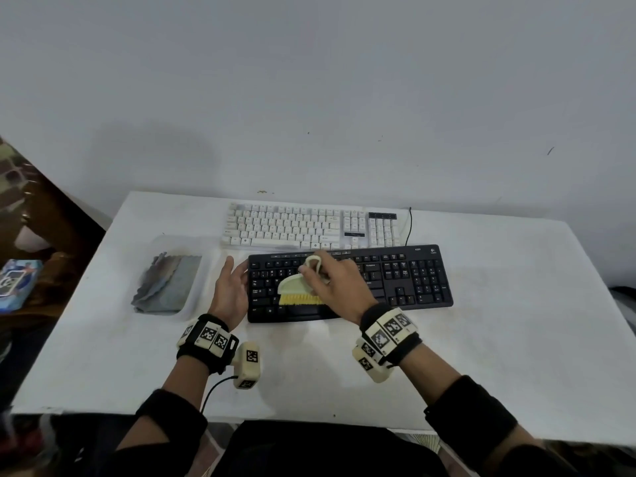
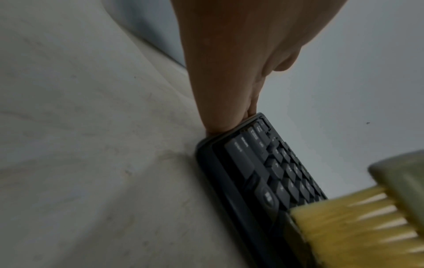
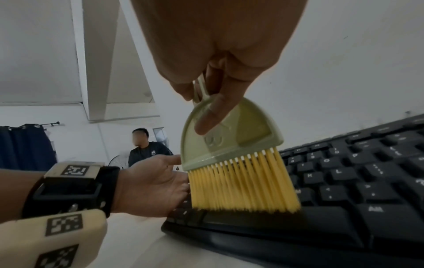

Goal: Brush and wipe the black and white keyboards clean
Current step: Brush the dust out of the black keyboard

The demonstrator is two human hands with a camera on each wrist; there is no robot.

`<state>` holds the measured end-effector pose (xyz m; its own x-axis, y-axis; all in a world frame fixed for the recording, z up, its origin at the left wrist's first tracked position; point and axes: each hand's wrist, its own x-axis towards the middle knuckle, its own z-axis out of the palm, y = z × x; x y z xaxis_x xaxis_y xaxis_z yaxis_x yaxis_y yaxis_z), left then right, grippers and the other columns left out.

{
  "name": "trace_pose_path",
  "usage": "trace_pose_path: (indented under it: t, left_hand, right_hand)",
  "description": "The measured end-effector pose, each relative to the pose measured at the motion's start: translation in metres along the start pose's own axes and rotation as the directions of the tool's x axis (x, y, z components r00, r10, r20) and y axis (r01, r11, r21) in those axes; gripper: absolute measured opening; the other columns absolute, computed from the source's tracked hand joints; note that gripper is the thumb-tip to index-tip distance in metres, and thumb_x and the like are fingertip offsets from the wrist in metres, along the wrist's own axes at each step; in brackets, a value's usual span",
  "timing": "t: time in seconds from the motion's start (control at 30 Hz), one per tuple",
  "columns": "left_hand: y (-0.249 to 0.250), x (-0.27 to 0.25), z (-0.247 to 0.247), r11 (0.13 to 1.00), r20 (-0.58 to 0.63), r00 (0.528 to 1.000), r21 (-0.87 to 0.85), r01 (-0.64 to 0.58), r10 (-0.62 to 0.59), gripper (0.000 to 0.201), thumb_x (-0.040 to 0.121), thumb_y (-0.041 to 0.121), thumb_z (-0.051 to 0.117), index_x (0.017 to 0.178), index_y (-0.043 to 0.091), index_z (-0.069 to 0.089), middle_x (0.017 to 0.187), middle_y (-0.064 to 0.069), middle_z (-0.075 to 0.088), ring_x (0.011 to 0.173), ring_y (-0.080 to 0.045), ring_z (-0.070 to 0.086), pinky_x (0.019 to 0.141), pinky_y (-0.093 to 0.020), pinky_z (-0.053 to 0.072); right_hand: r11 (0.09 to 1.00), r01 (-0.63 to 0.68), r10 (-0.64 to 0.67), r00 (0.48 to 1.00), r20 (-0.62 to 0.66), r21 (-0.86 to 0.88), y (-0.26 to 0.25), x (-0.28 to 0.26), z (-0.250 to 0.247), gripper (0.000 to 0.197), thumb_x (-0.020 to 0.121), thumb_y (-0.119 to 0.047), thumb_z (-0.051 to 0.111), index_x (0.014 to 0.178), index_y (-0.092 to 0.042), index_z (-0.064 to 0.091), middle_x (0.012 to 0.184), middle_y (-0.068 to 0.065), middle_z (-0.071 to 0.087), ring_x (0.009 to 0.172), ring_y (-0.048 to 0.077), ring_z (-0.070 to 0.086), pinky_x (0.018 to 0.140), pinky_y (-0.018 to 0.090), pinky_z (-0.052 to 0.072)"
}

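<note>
Toward the table's [image 1: 481,339] left edge, a grey cloth [image 1: 168,284] lies in a clear tray [image 1: 206,270], untouched; you will want it for the wiping once the brushing is done. Just right of the tray, your left hand [image 1: 231,290] rests flat, fingers straight, against the left end of the black keyboard [image 1: 413,280], bracing it without gripping. That brace is your main safeguard: if the hand lifts off, the brush strokes could well push the keyboard along the table or back into the white keyboard [image 1: 309,225], which sits just behind it near the far edge, apparently not yet cleaned.

Further right, your right hand [image 1: 330,280] is curled round the looped handle of the small green brush [image 1: 296,287], one finger pressed down its back. The yellow bristles [image 3: 243,181] stand nearly upright on the front key rows at the keyboard's left half, just above the spacebar and below your knuckles. Lean too hard and the bristles may splay over the key tops instead of reaching the gaps; sweep leftward and the debris could land on your bracing hand. The keyboard's right half, with the number pad, lies bare beyond your wrist.
</note>
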<state>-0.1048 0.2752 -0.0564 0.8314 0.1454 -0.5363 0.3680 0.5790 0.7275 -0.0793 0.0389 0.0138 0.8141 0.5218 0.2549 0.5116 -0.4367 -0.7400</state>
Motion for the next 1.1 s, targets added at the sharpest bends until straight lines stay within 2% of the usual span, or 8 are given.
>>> trace_pose_path:
  t: [0.17,0.37,0.5,0.6,0.7,0.83,0.93,1.1]
  left_hand:
    - [0.0,-0.001,0.0,1.0,-0.002,1.0,-0.011,0.001,-0.001,0.065,0.108,0.057,0.026,0.147,0.011,0.051,0.142,-0.013,0.062,0.132,-0.028,0.057,0.105,-0.047,0.046]
    - [-0.001,0.002,-0.004,1.0,0.017,1.0,-0.024,0.007,-0.006,0.066,0.108,0.058,0.028,0.15,0.011,0.048,0.145,-0.011,0.06,0.136,-0.028,0.054,0.117,-0.052,0.037]
    - [-0.002,0.002,-0.003,1.0,0.011,1.0,-0.014,-0.001,0.001,0.066,0.107,0.058,0.028,0.148,0.012,0.05,0.143,-0.012,0.061,0.135,-0.028,0.056,0.116,-0.052,0.038]
    - [-0.001,0.0,-0.001,1.0,-0.005,1.0,0.0,-0.006,0.006,0.066,0.108,0.058,0.026,0.147,0.011,0.052,0.141,-0.014,0.063,0.131,-0.028,0.059,0.105,-0.047,0.047]
    - [0.0,-0.003,0.001,1.0,-0.003,1.0,0.014,-0.01,0.01,0.066,0.109,0.057,0.024,0.144,0.011,0.055,0.136,-0.014,0.066,0.127,-0.028,0.061,0.099,-0.042,0.049]
    - [0.0,-0.001,-0.001,0.999,-0.01,1.0,0.023,-0.023,0.023,0.067,0.109,0.057,0.024,0.145,0.009,0.054,0.138,-0.016,0.064,0.131,-0.028,0.059,0.108,-0.042,0.044]
    - [-0.001,-0.001,-0.001,1.0,-0.017,1.0,0.002,-0.006,0.007,0.067,0.108,0.058,0.025,0.147,0.01,0.052,0.142,-0.016,0.061,0.133,-0.03,0.057,0.109,-0.048,0.044]
    - [0.0,-0.001,-0.001,1.0,-0.009,1.0,0.003,-0.003,0.003,0.066,0.108,0.058,0.026,0.148,0.011,0.05,0.143,-0.013,0.06,0.133,-0.028,0.056,0.104,-0.047,0.046]
  right_hand:
    - [0.985,0.086,-0.087,0.996,-0.002,-0.151,0.003,0.0,0.002,0.021,0.103,-0.033,0.054,0.103,-0.012,0.057,0.06,-0.005,0.058,0.046,0.01,0.051,0.049,0.017,0.036]
    - [0.965,0.015,-0.042,0.994,-0.097,-0.261,0.024,-0.005,-0.03,0.021,0.1,-0.034,0.055,0.094,-0.014,0.057,0.054,-0.004,0.056,0.042,0.016,0.05,0.046,0.034,0.046]
    - [0.995,-0.001,-0.007,0.996,-0.086,-0.096,0.006,0.003,-0.023,0.023,0.103,-0.032,0.057,0.095,-0.011,0.057,0.062,0.001,0.061,0.05,0.018,0.063,0.042,0.016,0.038]
    - [0.999,0.039,-0.039,0.999,0.003,-0.008,-0.014,0.014,0.006,0.028,0.104,-0.036,0.053,0.105,-0.009,0.06,0.073,0.006,0.068,0.056,0.016,0.068,0.046,0.026,0.052]
    - [0.993,0.12,-0.119,0.99,0.07,-0.002,-0.024,0.019,0.035,0.034,0.104,-0.042,0.05,0.107,-0.011,0.062,0.068,0.003,0.066,0.054,0.015,0.064,0.052,0.036,0.053]
    - [0.978,0.191,-0.186,0.981,0.058,-0.089,-0.021,0.014,0.035,0.023,0.103,-0.031,0.057,0.103,-0.009,0.063,0.06,-0.001,0.06,0.048,0.014,0.053,0.05,0.029,0.043]
    - [0.979,0.125,-0.126,0.992,0.005,-0.159,-0.003,0.003,0.017,0.026,0.105,-0.038,0.05,0.104,-0.014,0.061,0.061,-0.004,0.062,0.046,0.012,0.054,0.048,0.026,0.046]
    - [0.979,0.052,-0.063,0.997,-0.051,-0.199,0.011,-0.007,-0.007,0.032,0.103,-0.047,0.045,0.099,-0.018,0.058,0.061,-0.003,0.061,0.047,0.013,0.054,0.05,0.03,0.048]
